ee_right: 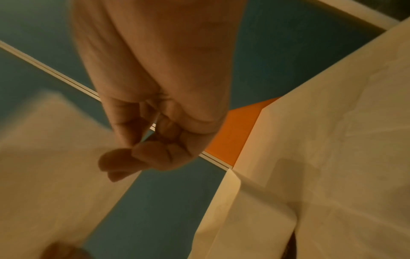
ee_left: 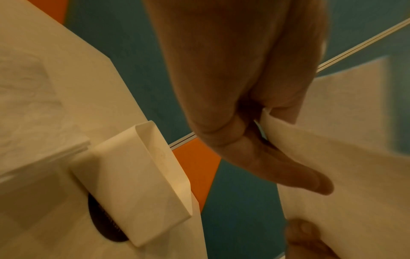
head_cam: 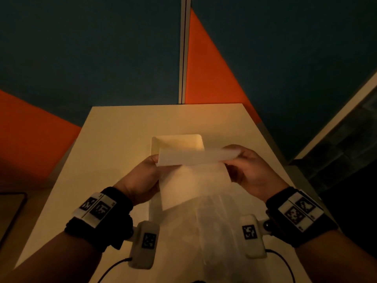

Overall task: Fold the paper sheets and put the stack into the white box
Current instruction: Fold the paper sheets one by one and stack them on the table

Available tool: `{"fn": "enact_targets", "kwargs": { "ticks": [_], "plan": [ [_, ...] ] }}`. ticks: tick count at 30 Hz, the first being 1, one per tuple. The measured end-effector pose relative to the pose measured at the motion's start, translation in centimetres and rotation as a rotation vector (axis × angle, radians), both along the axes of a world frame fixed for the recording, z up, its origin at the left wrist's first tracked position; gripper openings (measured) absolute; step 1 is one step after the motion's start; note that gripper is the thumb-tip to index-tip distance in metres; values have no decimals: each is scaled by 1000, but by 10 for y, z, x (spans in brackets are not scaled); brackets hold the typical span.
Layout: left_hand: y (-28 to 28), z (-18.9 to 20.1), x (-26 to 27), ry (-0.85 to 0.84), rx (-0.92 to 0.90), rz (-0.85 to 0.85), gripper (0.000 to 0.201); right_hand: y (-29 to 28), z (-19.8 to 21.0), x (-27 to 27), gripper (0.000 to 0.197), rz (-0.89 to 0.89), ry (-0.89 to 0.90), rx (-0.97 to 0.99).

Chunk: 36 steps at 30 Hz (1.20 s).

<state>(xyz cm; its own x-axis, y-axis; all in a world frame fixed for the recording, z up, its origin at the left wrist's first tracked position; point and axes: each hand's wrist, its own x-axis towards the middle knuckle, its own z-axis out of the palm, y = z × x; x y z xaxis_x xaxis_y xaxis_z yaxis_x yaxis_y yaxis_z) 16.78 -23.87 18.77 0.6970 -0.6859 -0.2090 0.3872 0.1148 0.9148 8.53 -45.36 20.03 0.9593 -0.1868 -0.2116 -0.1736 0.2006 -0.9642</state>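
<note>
mid-fold: our left hand and right hand each pinch an end of the paper sheet, held above the table just before the white box. next we need edges aligned, then a crease.

Black wrist straps carry white marker-printed blocks (black cables trail from both cameras).

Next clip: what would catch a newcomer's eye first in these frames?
First, the white paper sheet held up over the middle of the table, its top edge bent over, the left hand pinching one side and the right hand the other. Just beyond it sits the open white box. Behind the table, bright orange panels stand out against a dark teal wall.
</note>
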Motion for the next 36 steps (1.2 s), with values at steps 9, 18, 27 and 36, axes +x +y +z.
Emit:
{"fn": "enact_targets", "kwargs": {
  "ticks": [9, 18, 27, 36],
  "plan": [
    [22, 4, 13, -28, 16, -378, 54, -8, 1, 4, 32, 5, 46, -116],
    [42, -16, 7, -55, 147, 200, 20, -43, -92, -7, 32, 195, 471, -1035],
    [94, -57, -7, 94, 396, 299, 40, -58, -128, -39, 112, 605, 629, -1359],
    [114, -92, -17, -128, 744, 442, 29, -72, -141, -62, 82, 541, 441, -1333]
  ]
}}
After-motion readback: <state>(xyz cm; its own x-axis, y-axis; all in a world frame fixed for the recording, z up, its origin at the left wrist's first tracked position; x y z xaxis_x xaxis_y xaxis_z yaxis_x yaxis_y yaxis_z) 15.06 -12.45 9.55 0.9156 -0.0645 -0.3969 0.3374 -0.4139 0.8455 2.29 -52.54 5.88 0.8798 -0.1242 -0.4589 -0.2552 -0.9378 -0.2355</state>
